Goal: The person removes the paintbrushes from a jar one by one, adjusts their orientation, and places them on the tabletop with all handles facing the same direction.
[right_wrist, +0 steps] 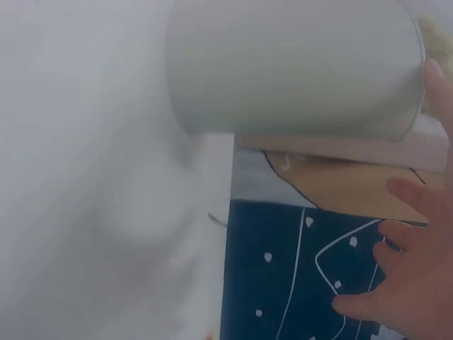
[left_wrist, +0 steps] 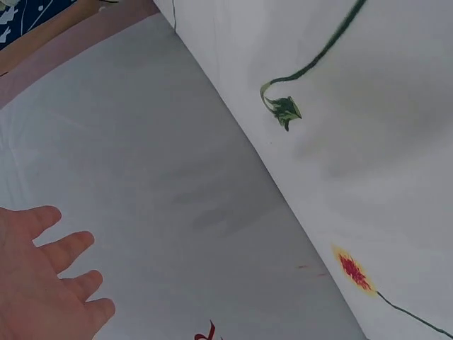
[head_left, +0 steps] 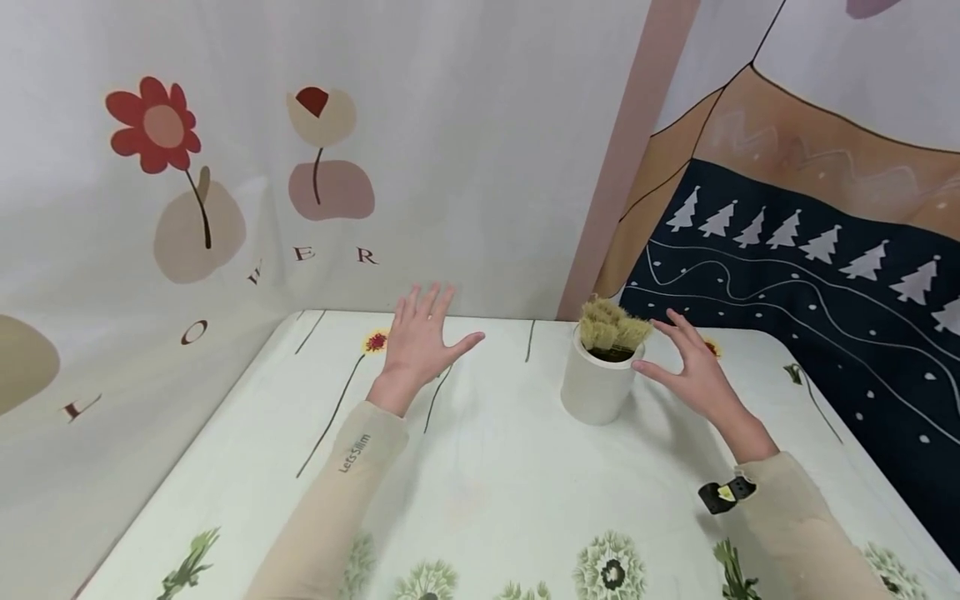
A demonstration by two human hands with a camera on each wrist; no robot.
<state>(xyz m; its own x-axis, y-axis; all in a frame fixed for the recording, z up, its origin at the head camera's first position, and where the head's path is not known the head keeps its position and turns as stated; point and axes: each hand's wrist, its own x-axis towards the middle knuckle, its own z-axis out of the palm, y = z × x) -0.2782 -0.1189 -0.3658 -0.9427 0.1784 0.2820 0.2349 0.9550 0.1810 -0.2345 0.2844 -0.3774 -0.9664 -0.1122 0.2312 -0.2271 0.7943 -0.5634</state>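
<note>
A white cylindrical pot (head_left: 598, 387) with a tuft of yellow-green dried plants (head_left: 611, 325) stands upright toward the far right of the table. My right hand (head_left: 697, 371) is beside its right side, fingers spread, thumb at the rim. Seen from the right wrist, the pot (right_wrist: 294, 67) fills the upper part, and the thumb of the hand (right_wrist: 417, 262) appears to touch the rim; contact is hard to judge. Over the far left of the table, my left hand (head_left: 420, 342) holds nothing, its fingers straight and spread. The left wrist view shows part of that hand (left_wrist: 42, 276).
A white cloth printed with flowers covers the table (head_left: 495, 475). Behind it hangs a pale curtain (head_left: 465, 167) with flower prints and letters. A dark blue cloth with white trees (head_left: 757, 275) hangs at the right. My right wrist carries a black strap device (head_left: 723, 493).
</note>
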